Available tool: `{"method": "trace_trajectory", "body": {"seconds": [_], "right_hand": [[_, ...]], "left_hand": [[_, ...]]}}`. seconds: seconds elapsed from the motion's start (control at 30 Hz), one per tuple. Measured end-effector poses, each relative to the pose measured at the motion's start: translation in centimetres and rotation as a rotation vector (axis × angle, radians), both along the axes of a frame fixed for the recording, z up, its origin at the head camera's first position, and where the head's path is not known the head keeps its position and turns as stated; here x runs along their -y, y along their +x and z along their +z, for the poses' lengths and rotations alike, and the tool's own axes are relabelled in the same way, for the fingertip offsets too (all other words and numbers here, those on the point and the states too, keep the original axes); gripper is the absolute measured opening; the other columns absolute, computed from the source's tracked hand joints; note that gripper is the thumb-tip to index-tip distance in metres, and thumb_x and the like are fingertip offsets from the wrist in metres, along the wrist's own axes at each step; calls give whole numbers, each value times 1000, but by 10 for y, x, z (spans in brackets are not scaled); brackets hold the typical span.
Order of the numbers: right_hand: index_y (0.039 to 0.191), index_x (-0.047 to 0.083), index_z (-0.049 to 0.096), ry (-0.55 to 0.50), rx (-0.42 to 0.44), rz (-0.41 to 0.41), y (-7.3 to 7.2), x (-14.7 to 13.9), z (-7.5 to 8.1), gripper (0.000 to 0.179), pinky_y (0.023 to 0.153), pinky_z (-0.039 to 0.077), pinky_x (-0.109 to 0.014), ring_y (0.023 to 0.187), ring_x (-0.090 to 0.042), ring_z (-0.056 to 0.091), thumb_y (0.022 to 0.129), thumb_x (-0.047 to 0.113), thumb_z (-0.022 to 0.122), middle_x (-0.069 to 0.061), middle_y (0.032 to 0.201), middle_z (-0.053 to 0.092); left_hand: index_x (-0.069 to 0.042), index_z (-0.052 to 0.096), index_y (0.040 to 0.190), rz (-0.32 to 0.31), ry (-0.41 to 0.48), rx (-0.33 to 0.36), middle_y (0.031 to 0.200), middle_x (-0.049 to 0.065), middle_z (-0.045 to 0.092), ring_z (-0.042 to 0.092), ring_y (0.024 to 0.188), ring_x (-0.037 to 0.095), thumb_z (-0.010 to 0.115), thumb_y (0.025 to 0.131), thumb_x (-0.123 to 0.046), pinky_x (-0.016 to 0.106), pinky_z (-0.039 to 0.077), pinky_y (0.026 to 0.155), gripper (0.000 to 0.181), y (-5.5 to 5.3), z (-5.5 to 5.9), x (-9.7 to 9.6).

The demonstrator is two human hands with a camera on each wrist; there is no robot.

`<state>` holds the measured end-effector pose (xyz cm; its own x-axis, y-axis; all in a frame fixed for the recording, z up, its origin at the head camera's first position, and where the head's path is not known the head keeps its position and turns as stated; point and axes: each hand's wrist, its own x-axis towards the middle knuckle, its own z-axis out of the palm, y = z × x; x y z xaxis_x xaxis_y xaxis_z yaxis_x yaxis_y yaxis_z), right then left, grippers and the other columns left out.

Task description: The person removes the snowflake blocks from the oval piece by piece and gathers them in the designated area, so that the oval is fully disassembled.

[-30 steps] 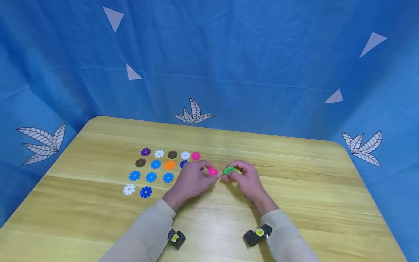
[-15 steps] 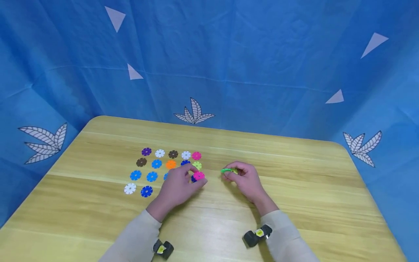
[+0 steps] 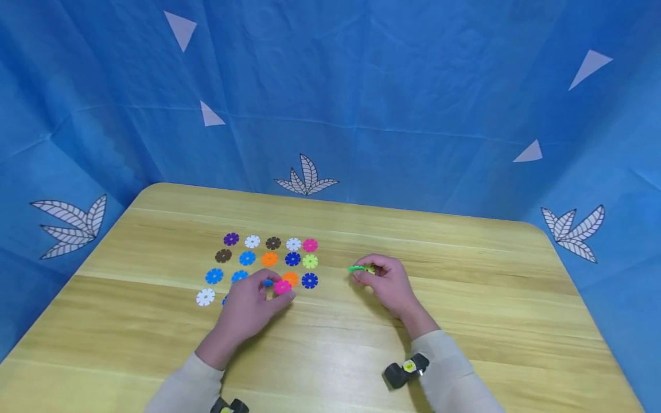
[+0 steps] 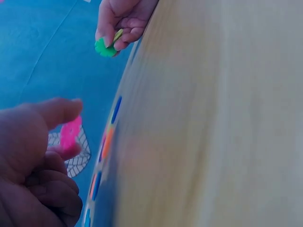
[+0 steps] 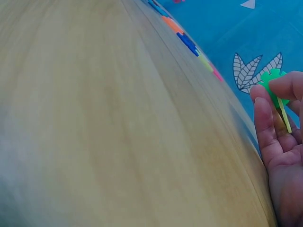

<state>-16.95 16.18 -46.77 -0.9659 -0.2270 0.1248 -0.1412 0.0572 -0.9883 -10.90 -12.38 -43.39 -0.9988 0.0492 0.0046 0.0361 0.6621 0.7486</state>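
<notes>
My left hand (image 3: 250, 307) pinches a pink notched plastic disc (image 3: 282, 287) between thumb and fingertip, above the front rows of laid-out discs. In the left wrist view the pink disc (image 4: 71, 134) is up off the table. To the right, my right hand (image 3: 387, 284) holds a green notched disc (image 3: 355, 268) with a yellow-green disc (image 3: 369, 269) against it. In the right wrist view the green disc (image 5: 270, 78) and the yellow-green disc (image 5: 284, 116) stand at an angle to each other and appear joined. Fingers cover part of both.
Several notched discs lie flat in rows on the wooden table (image 3: 465, 298), among them a purple disc (image 3: 230, 239), an orange disc (image 3: 269, 259), a dark blue disc (image 3: 310, 280) and a white disc (image 3: 205, 297). My left hand partly hides some. A blue curtain (image 3: 413, 115) stands behind.
My left hand has moved left and nearer, away from the right hand, carrying the pink disc over the rows. My right hand has stayed in place; its green disc has tilted more edge-on.
</notes>
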Motion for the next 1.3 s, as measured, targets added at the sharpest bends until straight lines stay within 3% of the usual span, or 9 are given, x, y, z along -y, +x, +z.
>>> {"method": "trace_trajectory", "body": {"seconds": [0.23, 0.53, 0.77, 0.97, 1.07, 1.2, 1.3], "right_hand": [[98, -5, 73, 3, 5, -1, 1, 0, 1, 10, 59, 52, -29, 75, -32, 66, 89, -6, 70, -24, 94, 69], [95, -2, 74, 32, 25, -12, 1, 0, 1, 7, 64, 54, -30, 74, -22, 64, 88, -2, 72, -17, 91, 68], [95, -3, 73, 15, 27, -7, 0, 0, 0, 8, 69, 57, -36, 76, -24, 66, 88, -2, 70, -19, 93, 68], [95, -4, 72, -14, 37, -8, 0, -1, -1, 9, 68, 57, -32, 74, -21, 65, 87, -5, 70, -20, 94, 67], [96, -3, 73, -2, 21, -19, 0, -1, 0, 13, 59, 48, -23, 64, -16, 53, 83, -7, 73, -18, 95, 68], [98, 2, 75, 51, -7, -35, 0, -2, 0, 19, 52, 34, -22, 57, -15, 37, 81, -5, 77, -12, 96, 69], [106, 1, 74, 52, -3, -22, 0, -2, 1, 24, 54, 39, -21, 59, -14, 43, 82, -4, 77, -12, 99, 69]], "left_hand": [[-7, 70, 110, 41, -50, 14, 55, -3, 43, 33, 46, 11, 84, 81, -33, 23, 27, 42, 42, 9, -3, 15], [-7, 71, 115, 37, -188, 35, 60, -1, 45, 36, 53, 15, 84, 81, -36, 29, 30, 48, 47, 15, -3, 21], [-8, 73, 112, 47, -230, 8, 73, -2, 60, 51, 66, 17, 86, 78, -34, 34, 44, 59, 45, 16, -5, 26], [-7, 72, 112, 46, -221, 8, 62, -3, 49, 43, 57, 16, 83, 81, -28, 31, 35, 52, 39, 17, -4, 28], [-7, 73, 111, 49, -221, 1, 60, -3, 46, 41, 55, 15, 81, 83, -26, 30, 33, 50, 35, 18, -4, 28], [-7, 73, 111, 53, -219, 5, 58, -2, 45, 40, 54, 15, 81, 83, -24, 30, 31, 49, 34, 18, -3, 28], [-6, 73, 110, 50, -218, -3, 56, -2, 43, 37, 51, 14, 81, 82, -23, 29, 30, 48, 34, 16, -1, 26]]}}
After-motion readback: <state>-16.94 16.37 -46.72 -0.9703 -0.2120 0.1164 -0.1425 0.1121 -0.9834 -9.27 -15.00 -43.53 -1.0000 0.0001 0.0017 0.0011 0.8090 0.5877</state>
